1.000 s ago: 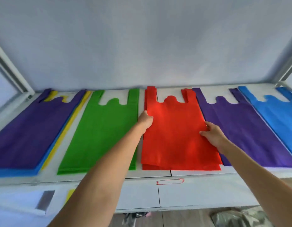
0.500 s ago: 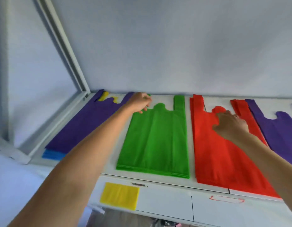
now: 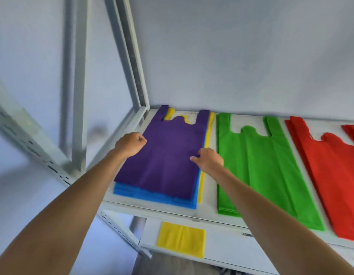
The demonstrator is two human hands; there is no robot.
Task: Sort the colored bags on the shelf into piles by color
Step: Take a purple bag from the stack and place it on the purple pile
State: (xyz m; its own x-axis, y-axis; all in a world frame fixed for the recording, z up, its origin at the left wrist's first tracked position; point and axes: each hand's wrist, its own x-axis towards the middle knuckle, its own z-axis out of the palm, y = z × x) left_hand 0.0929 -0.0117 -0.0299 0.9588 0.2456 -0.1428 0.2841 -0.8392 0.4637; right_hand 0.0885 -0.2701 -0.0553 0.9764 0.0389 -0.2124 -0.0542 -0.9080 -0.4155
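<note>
Lying on top of the mixed pile: a purple bag [image 3: 168, 155], flat matte non-woven cloth, vest-shaped with two strap handles and a scalloped cut-out between them.
Mixed pile: at the left end of the white shelf [image 3: 207, 214], against the corner post; blue bags [image 3: 152, 196] show as several stacked edges along the near side, and a yellow bag [image 3: 208, 133] shows along the right edge and in the handle gap.
Green pile [image 3: 259, 165]: same vest cut, thin layered edges at its near end; count of layers too fine to tell; just right of the mixed pile.
Red pile [image 3: 334, 175]: right of the green, partly cut off by the frame.
Count: three stacks in sight, one purple bag on top.
Yellow rectangle [image 3: 181, 242]: one, creased, flat on the lower shelf front.
Left hand [image 3: 130, 144]: arm stretched out, fingers curled at the purple bag's left edge; whether it grips the cloth, I cannot tell.
Right hand [image 3: 208, 160]: arm stretched out, fingers bent, tips on the purple bag near its right edge; pinch or mere touch, unclear.
</note>
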